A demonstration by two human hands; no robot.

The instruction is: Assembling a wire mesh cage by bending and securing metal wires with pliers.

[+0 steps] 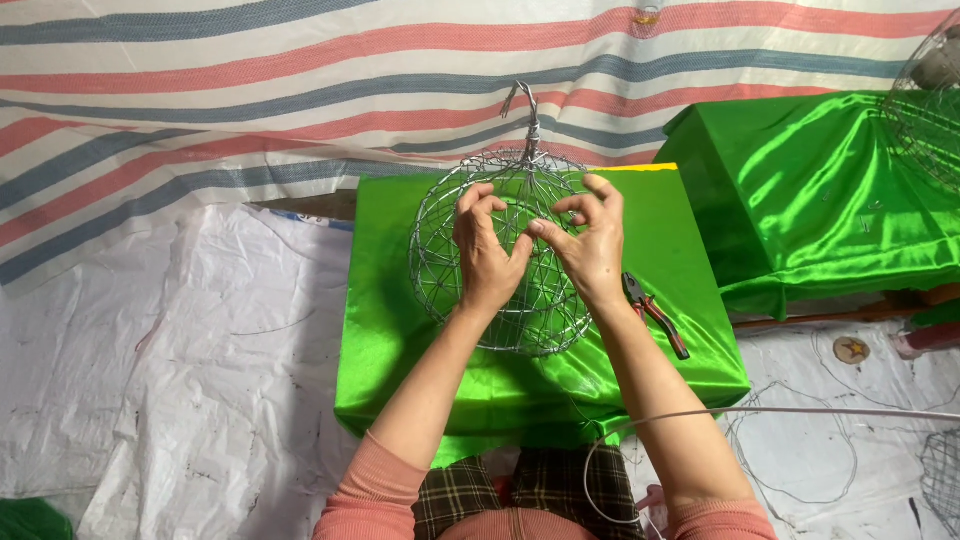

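Note:
A round cage of silver wire (545, 320) with a twisted wire stem at its top stands on a low block covered in shiny green cloth (400, 350). My left hand (485, 255) and my right hand (590, 245) both rest on the near upper side of the wire ball, fingers curled and pinching its strands close together at the middle. Red-handled pliers (655, 312) lie on the green cloth just right of my right wrist.
A second green-draped block (810, 200) stands to the right with another wire ball (930, 100) at its far edge. Striped sheeting hangs behind. White plastic sheet covers the floor. A loose white wire (760, 412) loops over my right forearm; thin wire coils lie lower right.

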